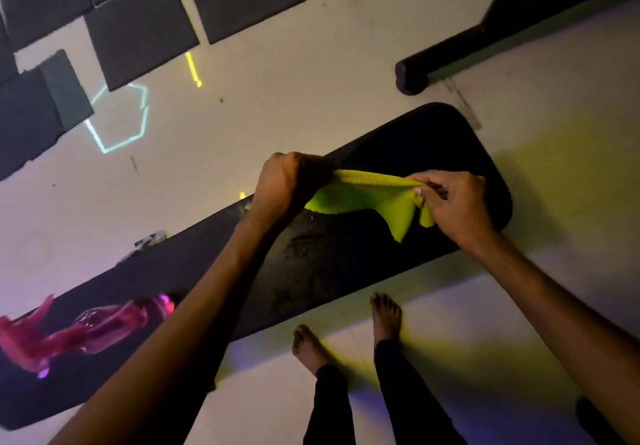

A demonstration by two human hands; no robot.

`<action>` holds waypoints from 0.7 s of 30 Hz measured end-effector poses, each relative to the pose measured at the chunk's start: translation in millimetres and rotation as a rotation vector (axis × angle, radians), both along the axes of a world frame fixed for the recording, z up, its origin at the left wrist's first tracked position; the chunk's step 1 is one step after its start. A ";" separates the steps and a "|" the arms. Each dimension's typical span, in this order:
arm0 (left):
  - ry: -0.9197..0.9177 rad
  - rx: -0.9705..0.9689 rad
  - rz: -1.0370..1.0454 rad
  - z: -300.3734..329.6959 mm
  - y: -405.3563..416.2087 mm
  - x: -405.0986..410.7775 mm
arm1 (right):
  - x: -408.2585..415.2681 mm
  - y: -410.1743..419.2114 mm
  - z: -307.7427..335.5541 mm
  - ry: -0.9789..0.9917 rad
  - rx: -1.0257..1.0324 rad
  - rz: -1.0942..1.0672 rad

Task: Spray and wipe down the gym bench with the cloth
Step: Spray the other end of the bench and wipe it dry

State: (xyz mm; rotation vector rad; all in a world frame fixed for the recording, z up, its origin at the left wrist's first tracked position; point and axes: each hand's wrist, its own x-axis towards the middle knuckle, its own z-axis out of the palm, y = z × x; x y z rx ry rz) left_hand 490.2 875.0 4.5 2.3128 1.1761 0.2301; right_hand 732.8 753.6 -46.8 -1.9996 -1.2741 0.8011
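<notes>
The yellow-green cloth [367, 199] is held stretched in the air just above the right half of the black gym bench [346, 257], its top edge pulled taut between both hands and its lower part hanging in loose folds toward the padding. The left hand [287, 185] is closed in a fist round the cloth's left end, knuckles up. The right hand [453, 199] pinches the cloth's right end between thumb and curled fingers, with a small bunch of fabric drooping below the grip. Both forearms reach in from the near edge, the left one crossing over the middle of the bench.

The bench runs diagonally from near left to far right, its rounded end lying just beyond the right hand. The padding below the cloth carries a patch of small droplets or specks [304, 237]. On the left part of the bench lies a pink-lit spray bottle [86, 334] on its side, well apart from the cloth.

The person's two bare feet [346, 330] stand on the pale floor [311, 98] just near the bench, below dark trouser legs. Dark floor mats [138, 29] cover the far left, with a glowing hexagon outline [119, 117] on the floor near them. A black equipment frame [485, 36] stands at far right.
</notes>
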 end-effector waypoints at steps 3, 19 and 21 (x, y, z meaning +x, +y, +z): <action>-0.050 0.007 -0.023 -9.2 25.1 64.7 | 43.8 -3.7 17.1 -0.211 0.059 -0.116; 0.274 -0.017 -0.300 -134.2 55.2 157.7 | 43.8 -50.5 -97.3 -0.490 -0.003 -0.047; 0.235 0.020 -0.290 -140.5 55.6 149.0 | 51.2 -50.5 -103.9 -0.511 0.033 -0.049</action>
